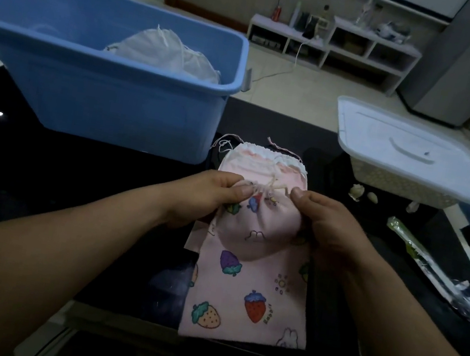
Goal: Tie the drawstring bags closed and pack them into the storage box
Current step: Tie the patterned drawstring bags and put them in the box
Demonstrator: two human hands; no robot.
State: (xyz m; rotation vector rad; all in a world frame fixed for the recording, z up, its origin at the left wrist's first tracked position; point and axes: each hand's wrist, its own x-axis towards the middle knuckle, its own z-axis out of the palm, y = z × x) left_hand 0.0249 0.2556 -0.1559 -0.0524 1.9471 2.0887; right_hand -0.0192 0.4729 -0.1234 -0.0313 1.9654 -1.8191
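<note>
Lowest in the frame, a flat strawberry-print drawstring bag [251, 298] lies untied on the dark table [41, 176], its near end at the table's front edge. Just above it, the left hand [205, 197] and right hand [334, 225] each pinch one side of the drawstring [273, 185] at the gathered mouth of a small filled pink bag [262, 229]. The step looks like tightening the knot. Next comes a firm outward pull, then a lift up and left over the rim of the blue storage box [109, 101], where a white bag [167, 51] already sits. Beyond the hands lies another pink-and-white bag [260, 166], mouth open. The box wall stands just beside it; open table at lower left gives swinging room. At the right, a white-lidded basket [412, 151] overhangs the table edge.
</note>
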